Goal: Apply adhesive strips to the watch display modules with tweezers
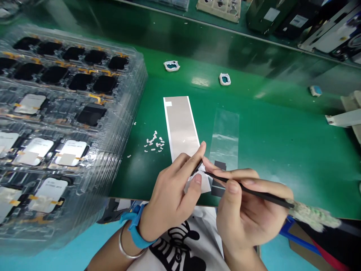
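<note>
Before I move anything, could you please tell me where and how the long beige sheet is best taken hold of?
Probably best to pinch the beige sheet by its far short edge, from the far side: it lies flat, that end is uncovered, and the left hand hides part of its near half.

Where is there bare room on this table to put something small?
The widest free patch of glossy green tabletop lies between the clear plastic strip and the long white part at right. Crowded: left, with stacked transparent plastic trays; front centre, around the left hand and right hand.
</note>
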Demonstrator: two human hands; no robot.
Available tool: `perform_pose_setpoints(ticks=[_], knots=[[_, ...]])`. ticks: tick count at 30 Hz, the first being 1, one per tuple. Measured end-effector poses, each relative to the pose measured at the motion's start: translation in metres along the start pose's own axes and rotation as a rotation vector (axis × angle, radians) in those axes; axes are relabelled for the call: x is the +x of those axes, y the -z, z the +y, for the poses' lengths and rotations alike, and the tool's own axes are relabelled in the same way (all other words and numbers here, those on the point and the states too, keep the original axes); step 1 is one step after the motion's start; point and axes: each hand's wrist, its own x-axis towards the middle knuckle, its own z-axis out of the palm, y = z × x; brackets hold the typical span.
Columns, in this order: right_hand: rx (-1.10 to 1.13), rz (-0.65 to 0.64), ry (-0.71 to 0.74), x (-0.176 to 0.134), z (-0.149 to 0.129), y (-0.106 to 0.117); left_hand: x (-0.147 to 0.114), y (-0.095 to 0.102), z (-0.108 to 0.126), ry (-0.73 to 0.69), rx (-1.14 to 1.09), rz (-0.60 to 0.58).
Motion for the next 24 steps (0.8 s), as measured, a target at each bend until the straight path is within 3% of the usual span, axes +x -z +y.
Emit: perform_pose_setpoints(ticks=[24], knots=[[0.034,-0.058,0.005,-0.0019,0.0073,0.0029,0.0000,0.0003,-0.0022,0.033,0.064,-0.001]])
